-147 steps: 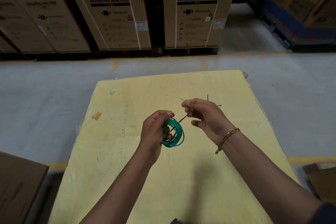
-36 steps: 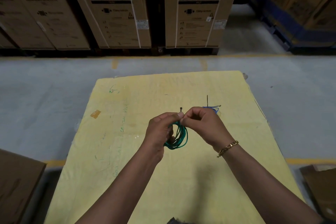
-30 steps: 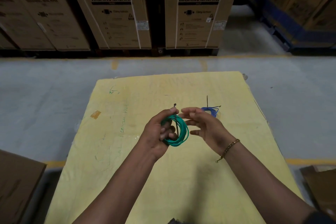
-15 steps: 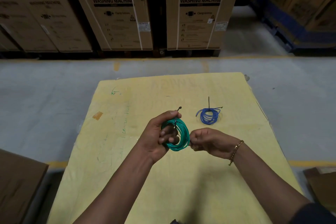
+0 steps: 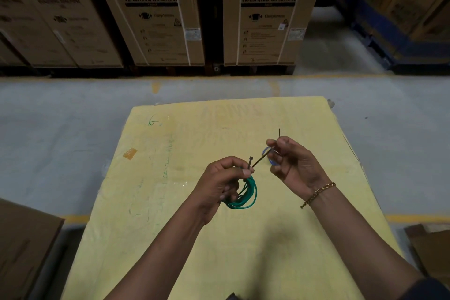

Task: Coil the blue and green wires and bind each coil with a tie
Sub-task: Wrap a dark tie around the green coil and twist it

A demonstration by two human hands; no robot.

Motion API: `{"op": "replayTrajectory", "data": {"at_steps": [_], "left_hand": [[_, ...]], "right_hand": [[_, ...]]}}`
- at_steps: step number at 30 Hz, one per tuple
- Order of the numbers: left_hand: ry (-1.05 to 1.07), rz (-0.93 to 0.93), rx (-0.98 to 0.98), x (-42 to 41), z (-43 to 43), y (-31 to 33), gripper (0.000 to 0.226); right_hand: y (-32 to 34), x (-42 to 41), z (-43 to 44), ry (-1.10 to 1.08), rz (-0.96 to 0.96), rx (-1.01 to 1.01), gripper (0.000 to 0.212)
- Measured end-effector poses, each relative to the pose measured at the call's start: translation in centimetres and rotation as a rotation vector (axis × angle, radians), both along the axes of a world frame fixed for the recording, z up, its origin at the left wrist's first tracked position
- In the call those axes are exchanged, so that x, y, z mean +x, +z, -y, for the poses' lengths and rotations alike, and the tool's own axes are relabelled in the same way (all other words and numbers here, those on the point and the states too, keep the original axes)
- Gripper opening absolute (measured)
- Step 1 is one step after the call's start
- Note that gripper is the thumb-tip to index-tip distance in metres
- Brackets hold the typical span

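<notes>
My left hand [image 5: 222, 181] grips the green wire coil [image 5: 246, 193] at its top, just above the yellow table [image 5: 170, 202]. A thin black tie [image 5: 259, 160] runs from the coil's top, past its small head by my left thumb, up and right to my right hand [image 5: 291, 162], which pinches the strap's free end between thumb and fingers. The blue wire coil [image 5: 266, 152] lies on the table behind my right hand; only a sliver shows, with its own black tie tail [image 5: 279, 133] sticking up.
Tall cardboard washing machine boxes [image 5: 265, 12] line the far side of a grey floor strip. A brown carton [image 5: 24, 246] stands at the table's left front, and flattened cardboard [image 5: 431, 248] lies at its right. A scrap of tape [image 5: 129, 153] sticks to the table.
My right hand rose from below the green coil, up and to the right, drawing the tie's strap out taut. It now covers most of the blue coil.
</notes>
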State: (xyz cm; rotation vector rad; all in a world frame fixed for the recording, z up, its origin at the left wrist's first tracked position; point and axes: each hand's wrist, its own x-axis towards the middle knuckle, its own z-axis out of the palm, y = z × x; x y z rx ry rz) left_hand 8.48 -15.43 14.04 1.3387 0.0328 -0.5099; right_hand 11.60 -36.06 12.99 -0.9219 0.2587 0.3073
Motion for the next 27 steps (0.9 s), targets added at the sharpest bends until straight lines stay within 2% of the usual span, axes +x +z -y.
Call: {"op": "replayTrajectory", "data": {"at_steps": [4, 6, 8, 13, 17, 21, 25, 27], "left_hand": [[0.025, -0.004, -0.004, 0.3, -0.1, -0.2, 0.003], [0.026, 0.009, 0.009, 0.4, -0.2, -0.1, 0.004], [0.025, 0.032, 0.037, 0.4, -0.3, 0.0, 0.008], [0.029, 0.088, 0.111, 0.4, -0.2, 0.5, 0.012], [-0.006, 0.115, 0.159, 0.5, -0.2, 0.7, 0.011], [-0.005, 0.056, 0.034, 0.3, 0.0, 0.8, 0.011], [0.088, -0.132, -0.233, 0.4, 0.1, 0.7, 0.010], [0.169, -0.243, -0.390, 0.6, 0.1, 0.7, 0.008]], "right_hand": [[0.7, -0.5, -1.4, -0.028, 0.044, 0.111, 0.011], [0.9, -0.4, -1.7, -0.012, 0.097, 0.098, 0.020], [1.2, -0.4, -1.9, 0.013, 0.140, 0.005, 0.026], [2.0, -0.8, -1.9, 0.098, 0.195, -0.298, 0.023], [2.8, -1.1, -1.7, 0.255, 0.228, -0.475, 0.023], [3.3, -1.0, -2.0, 0.253, 0.220, -0.522, 0.016], [3.0, -1.0, -2.3, 0.157, 0.268, -0.551, 0.033], [2.5, -1.1, -2.4, 0.142, 0.333, -0.644, 0.022]]}}
